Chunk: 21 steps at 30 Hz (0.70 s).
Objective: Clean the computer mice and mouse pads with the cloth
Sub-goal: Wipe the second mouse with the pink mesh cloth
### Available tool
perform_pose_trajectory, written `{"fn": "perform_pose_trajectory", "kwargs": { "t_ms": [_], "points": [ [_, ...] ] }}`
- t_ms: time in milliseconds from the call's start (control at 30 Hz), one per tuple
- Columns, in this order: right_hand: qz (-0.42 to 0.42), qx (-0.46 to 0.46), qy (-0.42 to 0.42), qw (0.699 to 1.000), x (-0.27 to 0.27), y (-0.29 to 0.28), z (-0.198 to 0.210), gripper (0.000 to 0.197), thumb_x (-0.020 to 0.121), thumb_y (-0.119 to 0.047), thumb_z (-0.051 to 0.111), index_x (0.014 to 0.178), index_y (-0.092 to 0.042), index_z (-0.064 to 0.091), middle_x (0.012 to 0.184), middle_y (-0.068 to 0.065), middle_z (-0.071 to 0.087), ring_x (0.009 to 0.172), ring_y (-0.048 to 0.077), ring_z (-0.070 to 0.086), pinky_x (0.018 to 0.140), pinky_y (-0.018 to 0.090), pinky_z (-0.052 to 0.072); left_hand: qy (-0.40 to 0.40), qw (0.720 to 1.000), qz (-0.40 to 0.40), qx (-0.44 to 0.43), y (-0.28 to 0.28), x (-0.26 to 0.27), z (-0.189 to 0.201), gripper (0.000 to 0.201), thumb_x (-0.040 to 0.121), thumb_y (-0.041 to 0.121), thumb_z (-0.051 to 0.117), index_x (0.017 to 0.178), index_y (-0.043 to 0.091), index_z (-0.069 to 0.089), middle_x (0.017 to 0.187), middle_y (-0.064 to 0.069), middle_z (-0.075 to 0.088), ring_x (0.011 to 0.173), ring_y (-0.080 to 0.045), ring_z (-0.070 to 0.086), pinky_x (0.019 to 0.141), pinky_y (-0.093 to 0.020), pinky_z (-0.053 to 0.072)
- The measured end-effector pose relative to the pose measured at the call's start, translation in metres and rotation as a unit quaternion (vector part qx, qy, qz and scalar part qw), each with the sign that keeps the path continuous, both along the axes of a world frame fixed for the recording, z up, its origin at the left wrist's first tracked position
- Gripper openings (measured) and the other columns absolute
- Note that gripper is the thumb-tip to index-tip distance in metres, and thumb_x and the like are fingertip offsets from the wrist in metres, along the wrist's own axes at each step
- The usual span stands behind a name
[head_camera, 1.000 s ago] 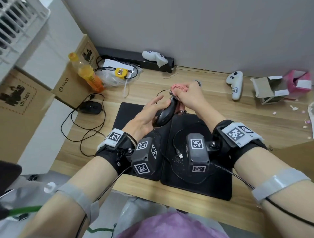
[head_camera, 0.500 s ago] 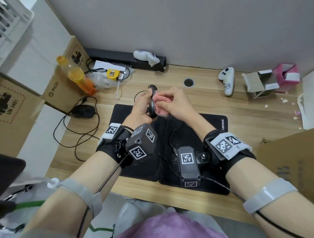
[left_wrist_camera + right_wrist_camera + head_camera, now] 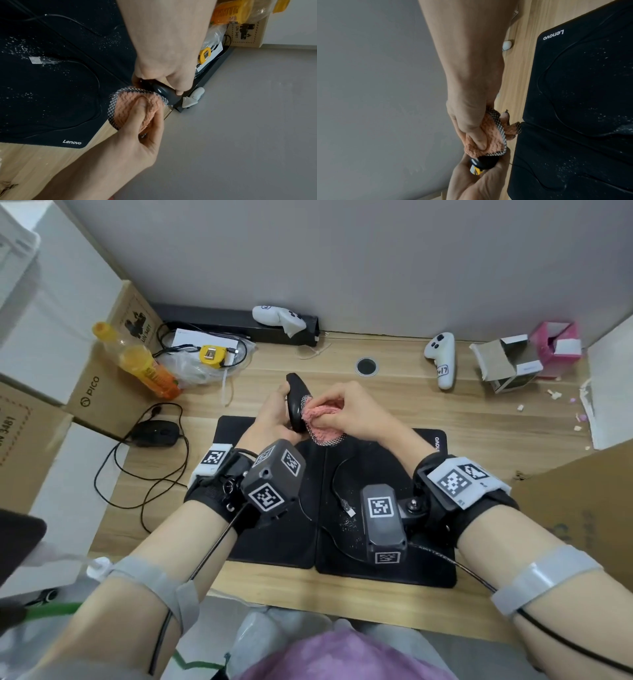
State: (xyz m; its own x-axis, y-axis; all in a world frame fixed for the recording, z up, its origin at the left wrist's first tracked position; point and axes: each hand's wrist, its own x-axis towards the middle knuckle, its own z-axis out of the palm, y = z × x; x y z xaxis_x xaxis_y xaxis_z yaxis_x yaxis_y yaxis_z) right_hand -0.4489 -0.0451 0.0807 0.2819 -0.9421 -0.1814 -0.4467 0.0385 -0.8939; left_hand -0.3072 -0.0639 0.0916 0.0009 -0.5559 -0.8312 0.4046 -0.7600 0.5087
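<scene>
The left hand [image 3: 270,419] is holding a black wired mouse [image 3: 296,402] up on edge above the far edge of the two black mouse pads, its grip curled round the mouse's body. The right hand [image 3: 356,414] is pinching a bunched pink cloth [image 3: 320,422] and pressing it against the side of that mouse; thumb and fingers are closed into the folds of the cloth.

By my judgement the task is sitting in its early-to-middle part. One mouse is being wiped now. A second black mouse [image 3: 156,433] is lying on the desk [image 3: 479,440] to the left of the pads, apart from both hands, and whether it is already clean I cannot tell. The Lenovo mouse pad [image 3: 394,474] is carrying white specks around the loose USB plug [image 3: 348,507], so it looks unwiped. The left mouse pad [image 3: 246,546] probably needs wiping too.
</scene>
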Motion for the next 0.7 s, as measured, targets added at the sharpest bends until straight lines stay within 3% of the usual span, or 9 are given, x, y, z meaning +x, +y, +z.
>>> {"fn": "perform_pose_trajectory", "kwargs": {
  "t_ms": [100, 133, 200, 300, 367, 400, 500, 633, 700],
  "points": [
    [-0.078, 0.035, -0.038, 0.996, -0.001, 0.001, -0.004, 0.018, 0.084, -0.007, 0.069, 0.093, -0.021, 0.075, 0.089, -0.006, 0.073, 0.080, 0.007, 0.068, 0.074, 0.026, 0.057, 0.040, 0.999, 0.015, -0.027, 0.000, 0.013, -0.007, 0.027, 0.097, 0.032, 0.055, 0.091, 0.006, 0.060, 0.083, -0.015, 0.065, 0.081, -0.026, 0.062, 0.084, -0.040, 0.052],
    [-0.126, 0.055, -0.068, 0.988, -0.003, 0.001, -0.003, 0.016, 0.088, -0.008, 0.066, 0.097, -0.019, 0.074, 0.090, -0.002, 0.073, 0.075, 0.012, 0.069, 0.065, 0.028, 0.058, 0.048, 0.998, 0.002, -0.036, 0.002, 0.016, -0.007, 0.027, 0.096, 0.031, 0.057, 0.094, 0.005, 0.061, 0.083, -0.015, 0.067, 0.083, -0.026, 0.062, 0.086, -0.039, 0.053],
    [-0.206, 0.075, -0.137, 0.966, -0.002, -0.004, -0.002, 0.018, 0.092, -0.013, 0.062, 0.108, -0.016, 0.070, 0.098, 0.008, 0.072, 0.073, 0.024, 0.072, 0.054, 0.033, 0.057, 0.027, 0.997, -0.044, -0.055, 0.006, 0.021, -0.007, 0.033, 0.094, 0.034, 0.060, 0.108, 0.004, 0.062, 0.090, -0.013, 0.068, 0.085, -0.024, 0.064, 0.079, -0.036, 0.056],
    [-0.226, 0.037, -0.124, 0.965, 0.012, -0.025, 0.001, 0.023, 0.090, -0.019, 0.063, 0.112, -0.020, 0.070, 0.104, 0.000, 0.071, 0.093, 0.022, 0.070, 0.071, 0.041, 0.060, -0.023, 0.989, -0.107, -0.096, 0.010, 0.026, -0.014, 0.045, 0.092, 0.033, 0.063, 0.133, 0.017, 0.053, 0.104, -0.007, 0.069, 0.083, -0.018, 0.067, 0.067, -0.031, 0.057],
    [-0.197, 0.043, -0.091, 0.975, 0.021, -0.034, 0.007, 0.025, 0.089, -0.022, 0.063, 0.113, -0.021, 0.069, 0.105, -0.003, 0.071, 0.098, 0.018, 0.068, 0.082, 0.039, 0.058, -0.044, 0.984, -0.115, -0.126, 0.012, 0.030, -0.021, 0.055, 0.089, 0.032, 0.068, 0.139, 0.026, 0.046, 0.122, -0.006, 0.066, 0.094, -0.019, 0.067, 0.075, -0.034, 0.056],
    [-0.174, 0.051, -0.070, 0.981, 0.023, -0.037, 0.009, 0.025, 0.089, -0.022, 0.062, 0.113, -0.020, 0.069, 0.105, -0.001, 0.071, 0.097, 0.018, 0.068, 0.081, 0.036, 0.058, -0.059, 0.982, -0.114, -0.138, 0.013, 0.033, -0.023, 0.059, 0.086, 0.033, 0.071, 0.139, 0.028, 0.046, 0.125, -0.005, 0.066, 0.098, -0.019, 0.067, 0.080, -0.035, 0.056],
    [-0.098, 0.053, -0.042, 0.993, 0.028, -0.034, 0.014, 0.014, 0.092, -0.015, 0.059, 0.103, -0.017, 0.068, 0.096, 0.003, 0.070, 0.084, 0.019, 0.067, 0.061, 0.029, 0.053, -0.107, 0.978, -0.086, -0.157, 0.013, 0.042, -0.030, 0.068, 0.076, 0.035, 0.078, 0.137, 0.029, 0.048, 0.118, -0.005, 0.070, 0.101, -0.018, 0.068, 0.085, -0.038, 0.055],
    [-0.075, 0.007, -0.061, 0.995, 0.044, -0.016, 0.013, 0.016, 0.090, -0.009, 0.062, 0.099, -0.019, 0.070, 0.098, -0.002, 0.068, 0.091, 0.010, 0.064, 0.080, 0.024, 0.051, -0.079, 0.990, -0.012, -0.114, 0.009, 0.034, -0.030, 0.048, 0.085, 0.036, 0.070, 0.130, 0.023, 0.058, 0.109, -0.004, 0.069, 0.086, -0.017, 0.067, 0.064, -0.028, 0.056],
    [-0.081, -0.006, -0.042, 0.996, 0.050, -0.008, 0.007, 0.017, 0.088, -0.011, 0.064, 0.101, -0.020, 0.072, 0.106, -0.002, 0.062, 0.098, 0.010, 0.059, 0.084, 0.022, 0.044, -0.067, 0.993, 0.011, -0.092, 0.008, 0.030, -0.029, 0.040, 0.092, 0.038, 0.061, 0.127, 0.019, 0.059, 0.104, -0.006, 0.068, 0.082, -0.018, 0.064, 0.066, -0.027, 0.055]
  ]
}}
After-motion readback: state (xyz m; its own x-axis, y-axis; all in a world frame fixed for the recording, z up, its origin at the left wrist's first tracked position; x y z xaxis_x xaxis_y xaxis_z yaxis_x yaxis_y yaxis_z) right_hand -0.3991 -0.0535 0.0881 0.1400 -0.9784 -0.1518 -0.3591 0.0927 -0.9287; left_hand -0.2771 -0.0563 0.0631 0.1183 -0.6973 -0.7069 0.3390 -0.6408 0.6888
